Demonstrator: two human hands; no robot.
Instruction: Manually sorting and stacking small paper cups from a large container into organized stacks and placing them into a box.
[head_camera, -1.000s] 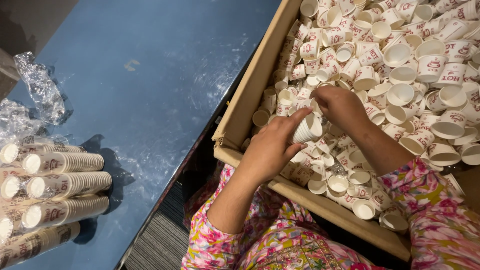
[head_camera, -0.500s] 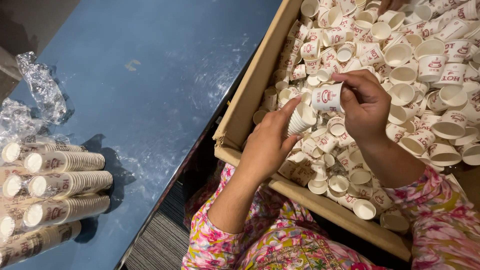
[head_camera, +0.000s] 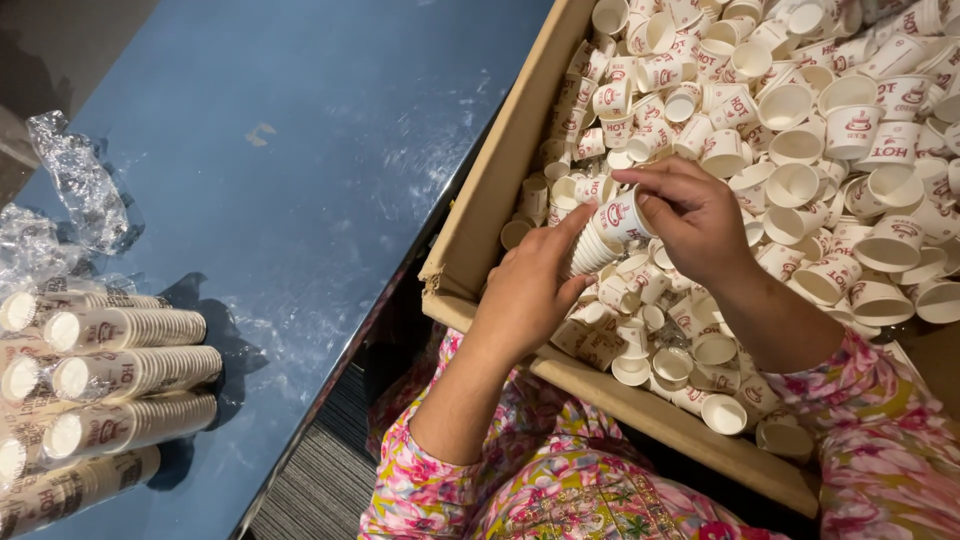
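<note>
Over a large brown cardboard box (head_camera: 480, 215) heaped with small white paper cups printed in red (head_camera: 800, 150), two hands are meeting. The left hand (head_camera: 530, 290) is gripping a short nested stack of white paper cups (head_camera: 592, 250), its palm hidden from view. The right hand (head_camera: 695, 220) is pinching a single white cup with red print (head_camera: 622, 215) onto the stack's top. The box's far and right edges are running out of frame, and the floral pink sleeves (head_camera: 880, 440) are cut off below. Left of the box, on a blue table (head_camera: 300, 180), long sleeves of stacked cups wrapped in clear plastic (head_camera: 110, 380) are lying partly cropped, beside crumpled clear plastic wrap (head_camera: 75, 180).
</note>
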